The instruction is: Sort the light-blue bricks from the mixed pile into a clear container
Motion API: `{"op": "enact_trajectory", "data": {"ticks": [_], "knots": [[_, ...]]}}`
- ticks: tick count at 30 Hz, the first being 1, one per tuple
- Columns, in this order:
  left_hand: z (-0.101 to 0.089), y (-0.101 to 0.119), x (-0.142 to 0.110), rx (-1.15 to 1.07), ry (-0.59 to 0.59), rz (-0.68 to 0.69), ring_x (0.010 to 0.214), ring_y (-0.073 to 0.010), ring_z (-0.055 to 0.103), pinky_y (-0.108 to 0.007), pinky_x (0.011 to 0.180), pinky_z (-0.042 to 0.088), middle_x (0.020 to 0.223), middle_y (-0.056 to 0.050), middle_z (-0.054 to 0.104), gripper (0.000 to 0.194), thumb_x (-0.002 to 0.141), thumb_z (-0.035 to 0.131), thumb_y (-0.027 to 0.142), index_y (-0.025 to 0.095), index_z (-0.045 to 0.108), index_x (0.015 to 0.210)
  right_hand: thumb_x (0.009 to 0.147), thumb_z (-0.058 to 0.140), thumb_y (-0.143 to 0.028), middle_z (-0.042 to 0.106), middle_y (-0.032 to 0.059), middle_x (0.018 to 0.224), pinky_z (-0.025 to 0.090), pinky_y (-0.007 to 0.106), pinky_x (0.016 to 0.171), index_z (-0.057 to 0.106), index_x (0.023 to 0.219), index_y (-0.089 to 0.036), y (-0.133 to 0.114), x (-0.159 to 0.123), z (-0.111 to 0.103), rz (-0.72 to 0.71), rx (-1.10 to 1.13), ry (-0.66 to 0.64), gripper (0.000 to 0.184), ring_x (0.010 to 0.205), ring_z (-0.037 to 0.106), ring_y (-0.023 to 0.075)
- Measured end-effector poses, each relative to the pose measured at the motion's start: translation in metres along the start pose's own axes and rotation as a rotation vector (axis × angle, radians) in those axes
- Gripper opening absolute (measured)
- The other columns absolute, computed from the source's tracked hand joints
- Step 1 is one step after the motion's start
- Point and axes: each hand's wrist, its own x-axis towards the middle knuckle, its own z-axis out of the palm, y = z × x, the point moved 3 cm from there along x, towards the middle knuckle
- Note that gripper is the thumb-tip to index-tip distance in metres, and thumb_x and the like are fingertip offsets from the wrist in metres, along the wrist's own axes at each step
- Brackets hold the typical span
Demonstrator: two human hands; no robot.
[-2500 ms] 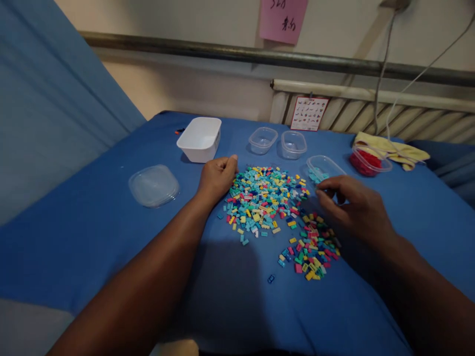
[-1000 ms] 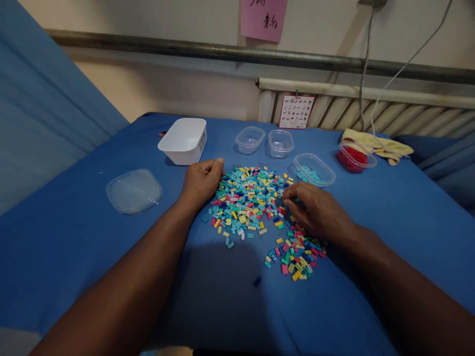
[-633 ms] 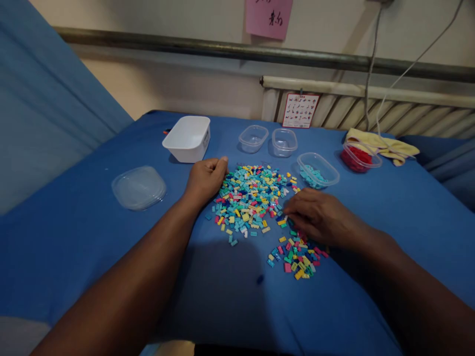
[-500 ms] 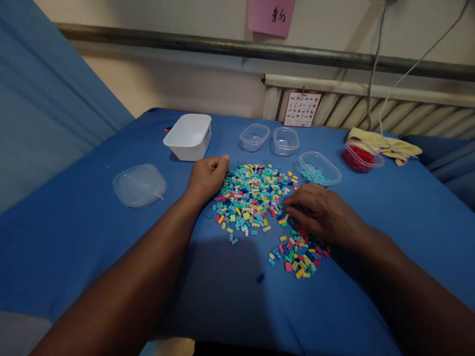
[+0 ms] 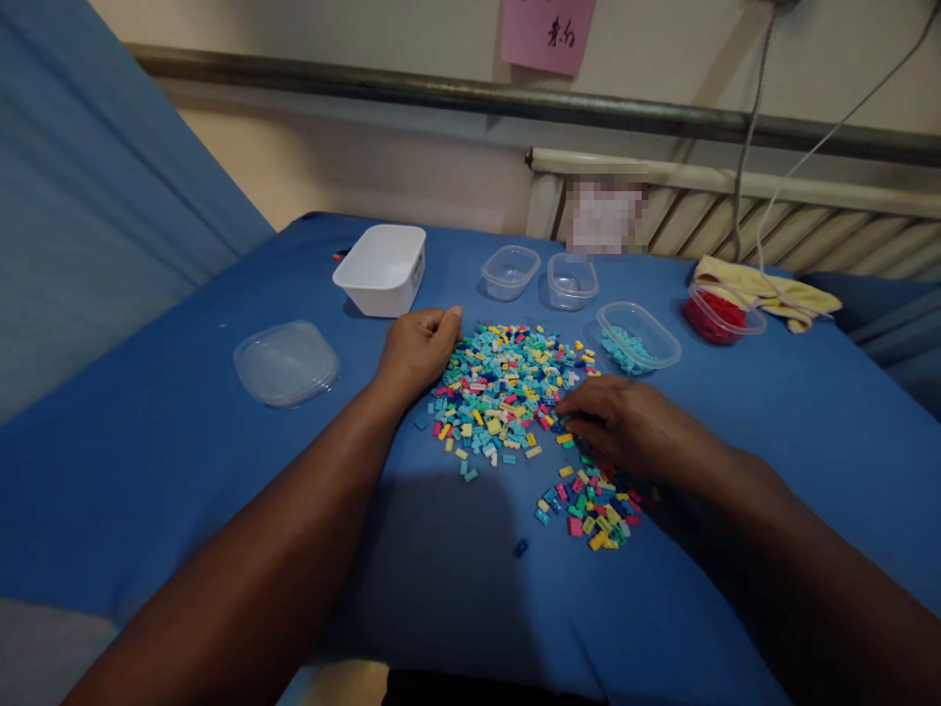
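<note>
A large pile of small toy building bricks (image 5: 507, 378) lies on the blue cloth, mostly turquoise, with yellow, pink, white and dark blue ones. At its left edge rests my left hand (image 5: 420, 351), fingers curled in and thumb on top; whatever it may hold is hidden. My right hand (image 5: 614, 412) reaches low over the pile's right edge. Its fingers are bent, with a gap between them and the thumb, and the fingertips are at the bricks. Below it sits a smaller group of mixed bricks (image 5: 595, 510), partly covered by the hand. A single dark blue brick (image 5: 521, 547) lies apart, nearer me.
Behind the pile stand a white tub (image 5: 382, 270) and two clear containers, one left (image 5: 511, 273) and one right (image 5: 571, 282). A clear container holds turquoise bricks (image 5: 627, 350); another holds red pieces (image 5: 715, 318) beside a yellow cloth (image 5: 771, 289). Clear lids (image 5: 286, 363) lie left.
My right hand has moved slightly left, its fingertips closer in to the main pile. The left hand stays by the pile. The whole view has shifted a little.
</note>
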Motion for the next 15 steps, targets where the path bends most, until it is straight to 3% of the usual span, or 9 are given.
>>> {"op": "enact_trajectory", "data": {"ticks": [9,15], "knots": [[0.0,0.0,0.0,0.008,-0.005,0.001,0.061,-0.0182,0.053,-0.031,0.059,0.034,0.058,-0.001,0.057,0.052,0.102,0.056,0.055,0.019,0.069,0.068,0.097,0.07,-0.016,0.076,0.0027,0.089,0.046,0.03,0.066,0.075,0.094,-0.024,-0.002,0.005,-0.003,0.094,-0.052,-0.044,0.01,0.078,0.068,0.0195],[0.0,0.0,0.0,0.009,-0.01,0.008,0.062,-0.0185,0.054,-0.031,0.06,0.036,0.06,-0.002,0.06,0.053,0.103,0.055,0.057,0.02,0.067,0.067,0.107,0.06,-0.019,0.076,0.0065,0.092,0.05,0.034,0.076,0.075,0.092,-0.022,-0.01,0.004,-0.001,0.001,-0.123,-0.012,0.021,0.087,0.07,0.022]]}}
